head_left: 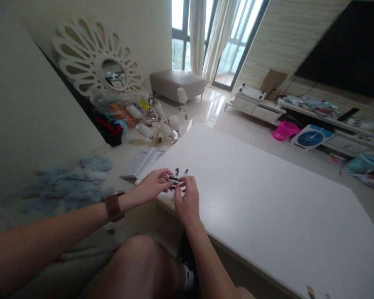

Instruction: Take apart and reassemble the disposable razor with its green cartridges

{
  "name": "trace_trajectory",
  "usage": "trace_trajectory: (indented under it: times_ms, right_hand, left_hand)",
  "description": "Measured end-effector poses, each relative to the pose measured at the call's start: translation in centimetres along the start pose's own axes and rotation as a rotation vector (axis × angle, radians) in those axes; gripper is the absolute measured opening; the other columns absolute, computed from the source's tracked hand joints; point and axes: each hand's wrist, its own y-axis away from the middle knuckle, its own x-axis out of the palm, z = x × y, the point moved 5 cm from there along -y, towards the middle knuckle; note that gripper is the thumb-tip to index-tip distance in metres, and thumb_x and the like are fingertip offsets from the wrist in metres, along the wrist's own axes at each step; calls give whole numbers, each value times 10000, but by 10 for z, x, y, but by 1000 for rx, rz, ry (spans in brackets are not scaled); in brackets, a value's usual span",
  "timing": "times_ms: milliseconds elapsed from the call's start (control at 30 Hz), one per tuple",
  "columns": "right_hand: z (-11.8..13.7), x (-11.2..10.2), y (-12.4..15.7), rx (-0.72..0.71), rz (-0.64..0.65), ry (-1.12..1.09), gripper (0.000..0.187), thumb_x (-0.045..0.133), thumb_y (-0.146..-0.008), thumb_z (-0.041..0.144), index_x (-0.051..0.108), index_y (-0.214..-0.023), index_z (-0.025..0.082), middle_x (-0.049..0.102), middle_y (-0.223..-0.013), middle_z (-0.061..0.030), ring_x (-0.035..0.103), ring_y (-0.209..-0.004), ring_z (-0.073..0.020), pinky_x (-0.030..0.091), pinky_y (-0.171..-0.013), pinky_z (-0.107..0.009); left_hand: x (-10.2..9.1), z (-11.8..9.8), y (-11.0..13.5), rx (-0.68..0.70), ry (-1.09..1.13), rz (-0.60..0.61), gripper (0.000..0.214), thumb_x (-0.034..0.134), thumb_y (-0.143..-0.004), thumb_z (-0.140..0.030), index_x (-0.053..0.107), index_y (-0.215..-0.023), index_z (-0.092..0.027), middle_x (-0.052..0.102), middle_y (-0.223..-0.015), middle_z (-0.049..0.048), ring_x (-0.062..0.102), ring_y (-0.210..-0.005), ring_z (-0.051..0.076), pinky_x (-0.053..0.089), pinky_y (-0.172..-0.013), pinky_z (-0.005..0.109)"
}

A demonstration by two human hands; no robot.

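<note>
You are seated at the near left corner of a large white rectangular table (268, 199), your bare knee low in the view. Both hands meet just over the table's edge. Your left hand (154, 185), with a brown leather wristwatch (114, 205) on the wrist, is closed in a fingertip pinch on a small black oblong part (173, 179). Your right hand (187, 201) faces it, thumb and forefinger narrowed onto the other end of the same part, the remaining fingers curled loosely. The part sits between the two hands, just above the tabletop; its detail is too small to make out.

Just beyond your fingers, two tiny dark loose pieces (177, 171) lie on the table, near each other.

To the left of the table corner lies a flat white open booklet or case (141, 162); which of the two it is, you cannot tell. Beside your left forearm is a fluffy blue-grey throw (68, 185). Farther back on the glossy floor rests a white glass-shaded chandelier (160, 124), with a white petal-framed round mirror (107, 68) leaning on the wall behind it, and a grey padded ottoman (177, 83) near the window. On the right stand a pink plastic basket (285, 131) and a blue-and-white fan (311, 137), beneath a large black wall television (345, 50).
</note>
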Motion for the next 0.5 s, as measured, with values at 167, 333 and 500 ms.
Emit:
trace_trajectory:
  times_ms: [167, 333, 500]
  right_hand:
    - [11, -5, 0, -55, -18, 21, 177, 478, -908, 126, 595, -1012, 210, 581, -1020, -68, 575, -947, -204, 497, -797, -338]
    - [12, -6, 3, -61, 13, 100, 177, 491, -910, 126, 598, -1022, 211, 598, -1021, -68, 567, -959, -214, 488, -823, -352]
    - [11, -7, 4, -63, 23, 148, 162, 482, -911, 120, 592, -993, 206, 599, -975, -62, 569, -912, -218, 474, -793, -350]
  left_hand:
    - [4, -7, 6, 85, -86, 59, 192, 690, -783, -295, 642, -908, -157, 666, -744, 6, 645, -699, 148, 508, -658, 266]
    - [5, -8, 7, 97, -170, 85, 201, 687, -790, -307, 671, -917, -152, 664, -716, 4, 643, -679, 153, 492, -636, 257]
    - [9, -8, 7, 75, -159, 122, 233, 705, -779, -338, 674, -906, -145, 677, -695, 9, 666, -679, 164, 515, -648, 269]
